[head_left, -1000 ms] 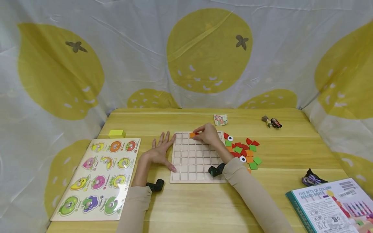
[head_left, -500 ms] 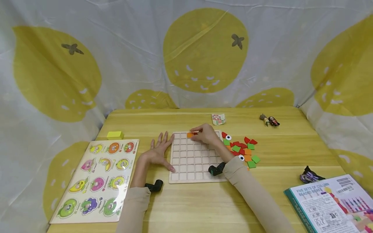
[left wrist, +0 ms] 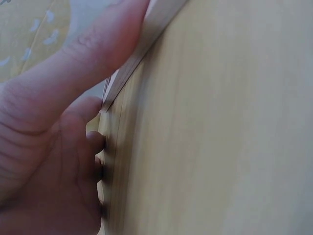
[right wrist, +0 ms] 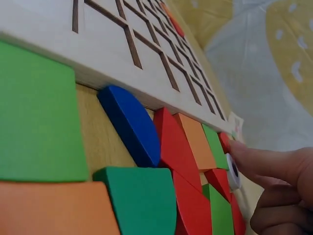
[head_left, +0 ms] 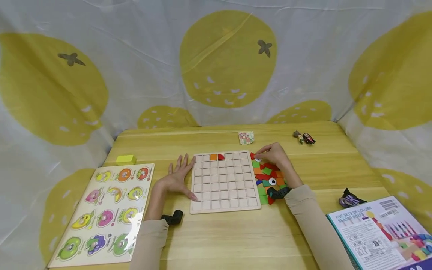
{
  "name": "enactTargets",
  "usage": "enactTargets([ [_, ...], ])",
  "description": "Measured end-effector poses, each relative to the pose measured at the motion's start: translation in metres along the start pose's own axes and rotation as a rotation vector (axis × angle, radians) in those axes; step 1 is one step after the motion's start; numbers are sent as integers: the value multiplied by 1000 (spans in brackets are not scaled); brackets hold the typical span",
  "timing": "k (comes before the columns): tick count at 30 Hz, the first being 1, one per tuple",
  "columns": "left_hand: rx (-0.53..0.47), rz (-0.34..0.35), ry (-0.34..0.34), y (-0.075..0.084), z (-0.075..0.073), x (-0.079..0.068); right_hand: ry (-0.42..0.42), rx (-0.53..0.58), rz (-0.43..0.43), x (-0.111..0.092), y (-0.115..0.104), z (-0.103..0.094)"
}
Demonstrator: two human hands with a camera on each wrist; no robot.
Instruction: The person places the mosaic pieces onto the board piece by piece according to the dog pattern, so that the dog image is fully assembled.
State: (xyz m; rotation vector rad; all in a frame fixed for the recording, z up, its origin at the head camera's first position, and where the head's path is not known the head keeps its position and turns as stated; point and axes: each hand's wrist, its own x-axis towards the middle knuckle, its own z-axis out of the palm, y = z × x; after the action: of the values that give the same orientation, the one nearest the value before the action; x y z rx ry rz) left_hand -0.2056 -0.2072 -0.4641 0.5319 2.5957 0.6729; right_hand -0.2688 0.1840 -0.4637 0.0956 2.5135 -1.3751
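Only the head view shows the whole grid board: left hand spread at its left; at its right, fingertips touch a red piece (right hand, pinch unclear).

This was a curtained-off tabletop play spot, though whether in a home or a studio could not be told. White cloth with big yellow fruit prints hung along 3 sides of a wood-grain table. Toys marked its use: a fruit puzzle, a gridded board, colored pieces, 2 little figures and a bead-toy box.
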Motion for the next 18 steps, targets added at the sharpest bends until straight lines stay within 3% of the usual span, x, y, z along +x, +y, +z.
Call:
enactTargets([
  [11, 7, 3, 2, -2, 1, 0, 89, -72, 78, 8, 9, -10],
  [15, -16, 4, -1, -2, 1, 0, 56, -94, -2, 8, 9, -15],
  [18, -22, -2, -1, -2, 1, 0, -30, -72, -59, 11, 7, -17],
])
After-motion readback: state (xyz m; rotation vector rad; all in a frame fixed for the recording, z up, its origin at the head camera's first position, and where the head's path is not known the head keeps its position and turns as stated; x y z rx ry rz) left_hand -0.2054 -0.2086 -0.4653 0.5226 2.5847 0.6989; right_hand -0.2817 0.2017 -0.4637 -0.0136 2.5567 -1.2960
